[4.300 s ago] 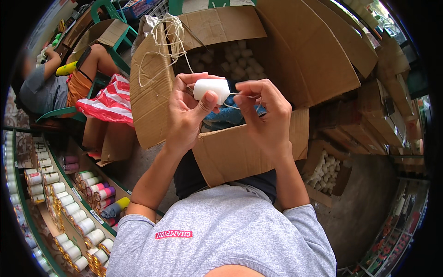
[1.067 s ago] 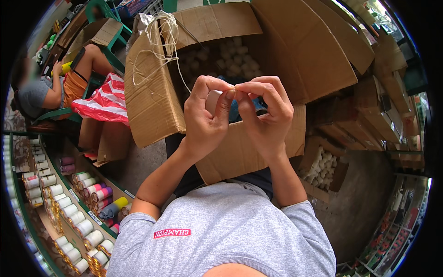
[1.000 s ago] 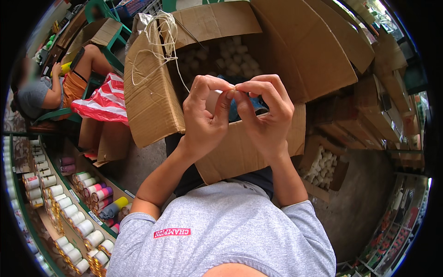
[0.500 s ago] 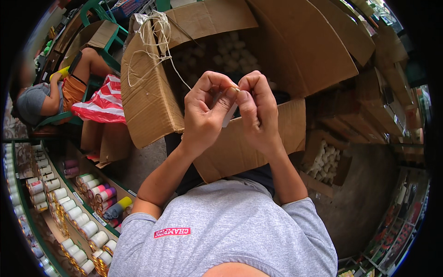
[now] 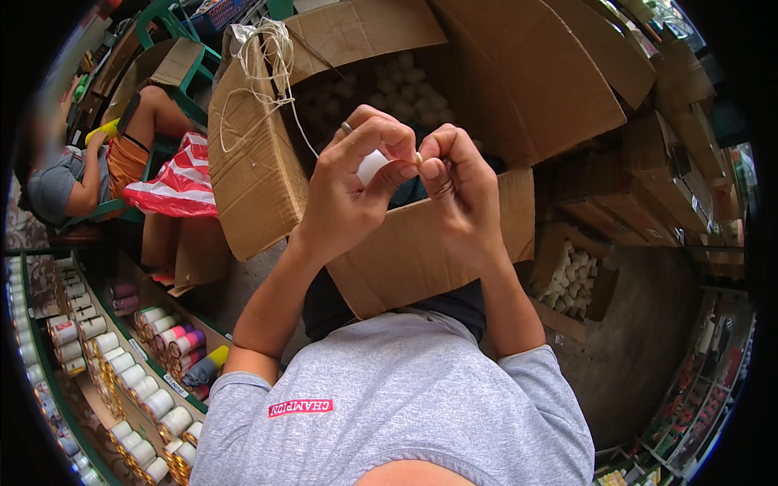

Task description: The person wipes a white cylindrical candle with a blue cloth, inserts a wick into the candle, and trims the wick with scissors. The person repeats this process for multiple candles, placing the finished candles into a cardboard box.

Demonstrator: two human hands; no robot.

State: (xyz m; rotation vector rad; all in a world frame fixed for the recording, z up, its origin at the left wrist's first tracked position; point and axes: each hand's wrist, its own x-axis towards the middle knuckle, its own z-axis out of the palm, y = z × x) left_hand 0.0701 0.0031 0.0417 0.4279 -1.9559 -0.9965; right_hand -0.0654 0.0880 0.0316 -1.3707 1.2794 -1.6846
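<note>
My left hand (image 5: 344,186) and my right hand (image 5: 462,190) meet above a large open cardboard box (image 5: 429,271). Thumb and fingers of both are pinched together on a small pale bit of cord (image 5: 419,159). A strand of white cord (image 5: 305,134) runs down to my left hand from a loose tangle (image 5: 271,61) draped over the box's left flap. Through the gap between my left thumb and fingers a smooth white piece (image 5: 371,166) shows; its kind is hidden. Inside the box lie many small white rounded bundles (image 5: 409,89).
At right, a smaller box (image 5: 600,300) holds similar white pieces (image 5: 570,279) on the floor. Shelves with white thread spools (image 5: 146,389) stand at lower left. A seated person (image 5: 73,182) is beside a red-and-white striped bag (image 5: 182,182). Stacked cartons (image 5: 648,194) line the right.
My left hand has moved slightly left and turned, with its fingers lifted higher. The white piece that hung below the fingers now shows inside the curl of my left hand. Both hands still pinch together.
</note>
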